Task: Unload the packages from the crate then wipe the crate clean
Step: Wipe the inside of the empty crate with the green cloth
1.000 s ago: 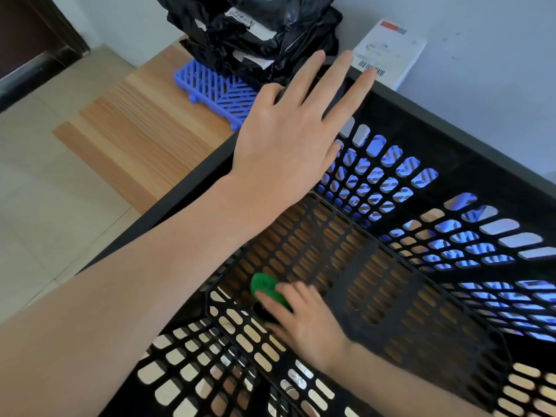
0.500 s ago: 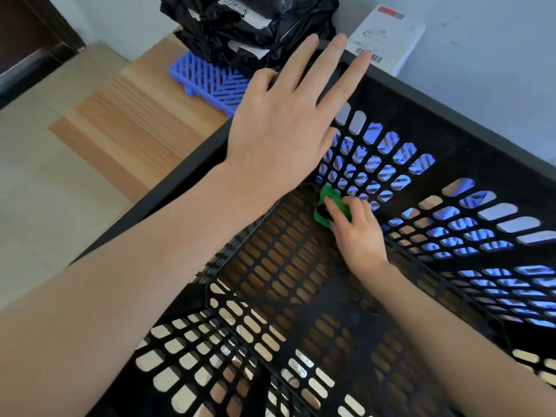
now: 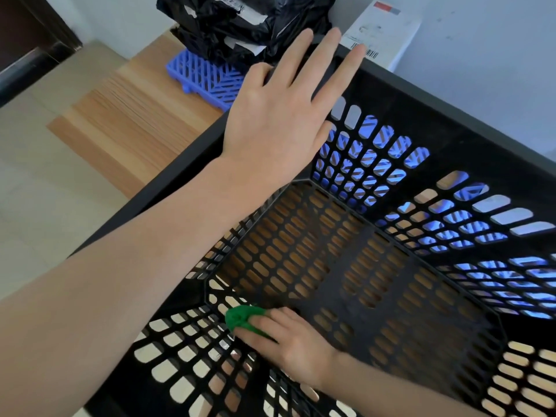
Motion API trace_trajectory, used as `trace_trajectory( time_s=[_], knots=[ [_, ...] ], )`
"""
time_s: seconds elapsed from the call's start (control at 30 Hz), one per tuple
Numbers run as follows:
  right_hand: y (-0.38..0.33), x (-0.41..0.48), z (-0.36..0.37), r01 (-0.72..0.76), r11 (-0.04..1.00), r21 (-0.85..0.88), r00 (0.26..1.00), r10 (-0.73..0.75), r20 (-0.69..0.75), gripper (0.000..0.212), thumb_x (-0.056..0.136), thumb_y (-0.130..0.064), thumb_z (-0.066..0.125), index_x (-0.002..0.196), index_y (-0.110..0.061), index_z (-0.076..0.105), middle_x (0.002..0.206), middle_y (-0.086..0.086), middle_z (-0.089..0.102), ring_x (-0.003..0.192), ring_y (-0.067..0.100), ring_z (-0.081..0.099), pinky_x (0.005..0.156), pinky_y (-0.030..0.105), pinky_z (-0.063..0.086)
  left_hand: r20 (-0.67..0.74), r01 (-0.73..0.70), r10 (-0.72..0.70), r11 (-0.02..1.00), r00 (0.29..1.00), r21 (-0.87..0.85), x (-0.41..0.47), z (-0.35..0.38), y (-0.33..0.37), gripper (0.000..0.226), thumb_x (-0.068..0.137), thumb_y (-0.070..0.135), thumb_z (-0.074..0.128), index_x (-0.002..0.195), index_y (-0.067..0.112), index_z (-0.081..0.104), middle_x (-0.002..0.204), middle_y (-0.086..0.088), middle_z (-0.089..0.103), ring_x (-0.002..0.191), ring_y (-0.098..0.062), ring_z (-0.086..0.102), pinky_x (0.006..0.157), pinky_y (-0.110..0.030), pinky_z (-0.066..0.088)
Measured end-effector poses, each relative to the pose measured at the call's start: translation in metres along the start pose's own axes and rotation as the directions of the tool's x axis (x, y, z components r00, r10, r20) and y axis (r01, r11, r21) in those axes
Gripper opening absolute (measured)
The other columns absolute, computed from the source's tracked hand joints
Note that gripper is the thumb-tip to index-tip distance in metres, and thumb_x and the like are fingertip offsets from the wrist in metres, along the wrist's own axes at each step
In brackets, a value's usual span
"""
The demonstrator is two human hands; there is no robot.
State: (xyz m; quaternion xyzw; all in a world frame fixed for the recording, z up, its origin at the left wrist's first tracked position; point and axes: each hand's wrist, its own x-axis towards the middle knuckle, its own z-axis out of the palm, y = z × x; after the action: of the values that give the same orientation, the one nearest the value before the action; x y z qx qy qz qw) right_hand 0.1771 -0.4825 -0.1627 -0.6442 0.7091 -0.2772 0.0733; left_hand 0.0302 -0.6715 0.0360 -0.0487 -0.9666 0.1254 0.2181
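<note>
The right hand (image 3: 290,346) grips the cloth (image 3: 242,318) in curled fingers (image 3: 255,326) at a corner of the crate (image 3: 451,94) floor, whose long stretch lies ahead and right of them; the left hand (image 3: 279,115), fingers straight, presses the far rim

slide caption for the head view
Right hand holds a green cloth against a corner of the black crate; left hand rests on its rim.

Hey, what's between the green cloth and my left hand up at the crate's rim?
Nothing loose. The head view shows only the crate's bare slotted floor and corner wall between the green cloth, held by the right hand, and the left hand.
</note>
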Motion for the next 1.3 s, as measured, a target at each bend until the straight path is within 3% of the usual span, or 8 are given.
trace_trajectory(
  time_s=[0.17, 0.37, 0.53, 0.73, 0.9, 1.0, 1.17, 1.3],
  knots=[
    [0.055, 0.005, -0.035, -0.080, 0.990, -0.114, 0.995, 0.073, -0.066, 0.033, 0.101, -0.018, 0.041, 0.128, -0.011, 0.058, 0.114, 0.006, 0.062, 0.098, 0.016, 0.057, 0.085, 0.026, 0.051, -0.009, 0.000, 0.000, 1.000, 1.000, -0.002, 0.000, 0.000, 0.000, 0.063, 0.100, 0.039, 0.034, 0.156, 0.021, 0.010, 0.160, -0.008, 0.023, 0.145, -0.027, 0.028, 0.094, -0.045, 0.043],
    [0.145, -0.007, -0.086, -0.399, 0.828, -0.394, 0.907, 0.292, -0.304, 0.046, 0.083, 0.004, 0.069, 0.127, -0.003, 0.059, 0.113, 0.021, 0.058, 0.091, 0.034, 0.054, 0.081, 0.045, 0.050, -0.013, -0.002, 0.002, 1.000, 1.000, -0.006, 0.000, 0.000, 0.000, 0.063, 0.101, 0.040, 0.032, 0.155, 0.021, 0.009, 0.160, -0.008, 0.023, 0.146, -0.027, 0.027, 0.095, -0.046, 0.043],
    [0.114, -0.004, -0.070, -0.586, 0.768, -0.257, 0.784, 0.457, -0.420, 0.033, 0.089, -0.005, 0.057, 0.121, -0.008, 0.065, 0.110, 0.017, 0.062, 0.092, 0.034, 0.056, 0.079, 0.046, 0.051, -0.014, -0.003, 0.003, 1.000, 1.000, -0.010, 0.000, 0.000, 0.000, 0.062, 0.101, 0.039, 0.033, 0.155, 0.021, 0.010, 0.160, -0.009, 0.023, 0.145, -0.028, 0.027, 0.094, -0.047, 0.043],
    [0.007, -0.029, -0.018, -0.179, 0.983, -0.040, 0.984, 0.179, -0.003, 0.044, 0.093, -0.016, 0.059, 0.136, -0.020, 0.050, 0.120, -0.002, 0.055, 0.104, 0.014, 0.052, 0.089, 0.029, 0.047, -0.021, -0.006, 0.006, 1.000, 1.000, -0.008, 0.000, 0.000, 0.000, 0.061, 0.101, 0.038, 0.031, 0.155, 0.020, 0.010, 0.160, -0.009, 0.024, 0.145, -0.028, 0.028, 0.093, -0.046, 0.043],
    [0.008, -0.038, -0.030, 0.028, 1.000, 0.012, 0.995, -0.029, 0.100, 0.037, 0.097, -0.014, 0.053, 0.133, -0.015, 0.050, 0.113, 0.004, 0.057, 0.093, 0.014, 0.053, 0.081, 0.024, 0.048, -0.009, -0.004, 0.004, 1.000, 1.000, -0.008, 0.000, -0.001, 0.000, 0.062, 0.101, 0.038, 0.032, 0.156, 0.021, 0.007, 0.160, -0.009, 0.022, 0.146, -0.028, 0.026, 0.095, -0.047, 0.042],
    [0.051, -0.034, -0.052, -0.108, 0.991, -0.077, 0.994, 0.109, 0.001, 0.032, 0.096, -0.018, 0.055, 0.127, -0.012, 0.053, 0.105, -0.001, 0.056, 0.089, 0.009, 0.051, 0.081, 0.024, 0.050, -0.003, -0.006, 0.006, 1.000, 1.000, -0.017, 0.000, -0.002, 0.000, 0.062, 0.101, 0.038, 0.032, 0.155, 0.021, 0.007, 0.160, -0.009, 0.022, 0.146, -0.028, 0.025, 0.095, -0.047, 0.041],
    [0.128, -0.043, -0.094, -0.299, 0.837, -0.458, 0.953, 0.232, -0.198, 0.042, 0.086, -0.003, 0.061, 0.128, -0.009, 0.059, 0.109, 0.017, 0.059, 0.088, 0.032, 0.055, 0.073, 0.040, 0.051, 0.006, -0.006, 0.006, 1.000, 1.000, -0.013, -0.001, -0.003, 0.000, 0.062, 0.102, 0.038, 0.030, 0.155, 0.022, 0.005, 0.161, -0.009, 0.019, 0.147, -0.028, 0.023, 0.095, -0.047, 0.040],
    [0.134, -0.042, -0.094, -0.597, 0.667, -0.446, 0.795, 0.420, -0.438, 0.040, 0.086, -0.001, 0.062, 0.124, -0.013, 0.063, 0.109, 0.016, 0.060, 0.087, 0.033, 0.056, 0.071, 0.042, 0.053, 0.003, -0.008, 0.008, 1.000, 1.000, -0.019, -0.001, -0.004, 0.000, 0.061, 0.102, 0.037, 0.030, 0.155, 0.022, 0.006, 0.161, -0.010, 0.020, 0.146, -0.029, 0.024, 0.096, -0.049, 0.040]
  ],
)
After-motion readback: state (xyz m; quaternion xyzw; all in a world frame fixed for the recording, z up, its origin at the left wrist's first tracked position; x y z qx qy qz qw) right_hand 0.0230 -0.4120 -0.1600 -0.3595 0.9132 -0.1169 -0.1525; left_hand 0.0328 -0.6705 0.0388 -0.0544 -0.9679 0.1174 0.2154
